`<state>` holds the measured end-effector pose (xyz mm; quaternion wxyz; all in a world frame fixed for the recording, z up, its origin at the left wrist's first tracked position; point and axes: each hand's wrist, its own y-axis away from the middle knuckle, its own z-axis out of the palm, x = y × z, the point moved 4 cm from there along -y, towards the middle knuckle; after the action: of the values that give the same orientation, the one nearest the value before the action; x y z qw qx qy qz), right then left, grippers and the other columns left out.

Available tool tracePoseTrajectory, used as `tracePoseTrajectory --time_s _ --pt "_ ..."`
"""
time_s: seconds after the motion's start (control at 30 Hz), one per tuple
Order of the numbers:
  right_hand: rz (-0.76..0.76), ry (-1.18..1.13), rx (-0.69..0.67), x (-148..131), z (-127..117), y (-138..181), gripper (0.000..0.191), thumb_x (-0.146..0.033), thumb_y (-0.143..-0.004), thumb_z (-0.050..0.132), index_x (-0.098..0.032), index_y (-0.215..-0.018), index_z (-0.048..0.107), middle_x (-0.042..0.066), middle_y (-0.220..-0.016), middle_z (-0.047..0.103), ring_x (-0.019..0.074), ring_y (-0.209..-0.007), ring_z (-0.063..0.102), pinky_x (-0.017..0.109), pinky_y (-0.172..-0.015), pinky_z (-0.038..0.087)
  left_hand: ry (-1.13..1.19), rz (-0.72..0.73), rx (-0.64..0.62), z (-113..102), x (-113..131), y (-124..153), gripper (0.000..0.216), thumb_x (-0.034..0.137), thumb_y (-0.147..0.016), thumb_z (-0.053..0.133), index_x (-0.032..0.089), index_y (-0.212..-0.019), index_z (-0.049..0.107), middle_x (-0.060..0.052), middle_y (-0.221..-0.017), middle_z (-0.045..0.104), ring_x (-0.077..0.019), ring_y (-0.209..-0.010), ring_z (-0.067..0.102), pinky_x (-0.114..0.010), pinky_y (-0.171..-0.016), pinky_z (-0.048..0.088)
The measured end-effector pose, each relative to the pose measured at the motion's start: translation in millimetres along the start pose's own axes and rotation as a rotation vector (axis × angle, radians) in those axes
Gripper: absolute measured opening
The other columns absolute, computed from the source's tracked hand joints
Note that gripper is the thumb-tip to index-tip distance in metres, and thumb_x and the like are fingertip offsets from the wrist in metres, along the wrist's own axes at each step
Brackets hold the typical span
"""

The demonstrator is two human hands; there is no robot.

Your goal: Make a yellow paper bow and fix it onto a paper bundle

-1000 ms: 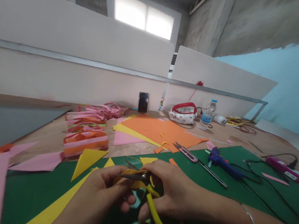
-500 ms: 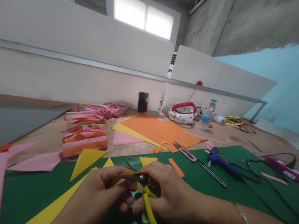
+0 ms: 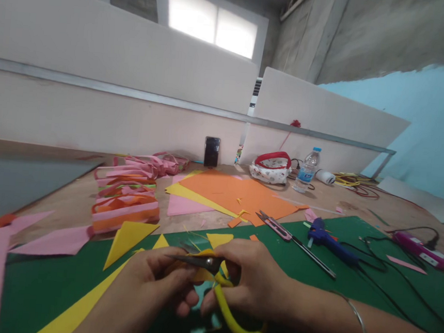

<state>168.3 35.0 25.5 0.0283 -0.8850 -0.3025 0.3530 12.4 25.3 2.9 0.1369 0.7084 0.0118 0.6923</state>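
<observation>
My right hand (image 3: 249,280) grips a pair of scissors (image 3: 234,320) by their yellow handles, the dark blades pointing left. Between the fingers of my left hand (image 3: 157,280) is a small piece of yellow paper (image 3: 201,274), partly hidden by the blades and fingers. The scissor blades lie across this piece, close to my left fingertips. Around my hands on the green cutting mat (image 3: 291,307) lie a yellow triangle (image 3: 128,238), a long yellow strip (image 3: 90,295) and further yellow scraps.
Beyond the mat lie orange sheets (image 3: 239,191) over yellow and pink ones. Thread snips (image 3: 277,227), a pen (image 3: 315,257) and a blue glue gun (image 3: 332,242) with its cord are on the right. Pink and orange folded strips (image 3: 126,212) stand at left; a water bottle (image 3: 307,174) is at the back.
My right hand has shifted slightly, covering more of the orange strip behind it. The scissors have turned a little, their handle swinging up. My left hand stays nearly in place.
</observation>
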Motion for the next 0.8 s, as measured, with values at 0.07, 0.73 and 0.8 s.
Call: tracePoseTrajectory --time_s 0.07,0.73,0.8 --pt "-0.001 0.008 -0.001 -0.6 -1.2 -1.0 0.041 -0.047 -0.056 0.082 -0.016 -0.076 0.065 -0.006 -0.059 0.048 0.0086 -0.056 0.041 0.021 -0.051 0.027 -0.013 0.002 0.004 0.2 0.4 0.4 0.021 0.032 -0.068 0.065 0.015 -0.077 0.072 -0.002 -0.048 0.064 -0.0092 -0.044 0.053 -0.018 -0.047 0.039" --pt "0.101 0.029 -0.074 -2.3 2.9 3.1 0.054 -0.057 -0.053 0.080 -0.020 -0.087 0.061 -0.001 -0.082 0.059 0.0142 -0.070 0.051 0.024 -0.060 0.037 -0.047 0.008 -0.097 6.3 -1.3 0.1 0.012 0.024 -0.062 0.063 0.014 -0.065 0.069 -0.004 -0.046 0.063 -0.0098 -0.041 0.050 -0.020 -0.043 0.036" --pt "0.109 0.034 -0.081 -1.6 3.6 2.6 0.052 -0.057 -0.055 0.080 -0.020 -0.086 0.061 -0.001 -0.081 0.059 0.0141 -0.070 0.051 0.024 -0.061 0.037 -0.062 0.025 -0.088 6.4 0.2 1.3 0.012 0.021 -0.061 0.061 0.014 -0.066 0.069 -0.004 -0.047 0.064 -0.0102 -0.042 0.051 -0.020 -0.044 0.038"
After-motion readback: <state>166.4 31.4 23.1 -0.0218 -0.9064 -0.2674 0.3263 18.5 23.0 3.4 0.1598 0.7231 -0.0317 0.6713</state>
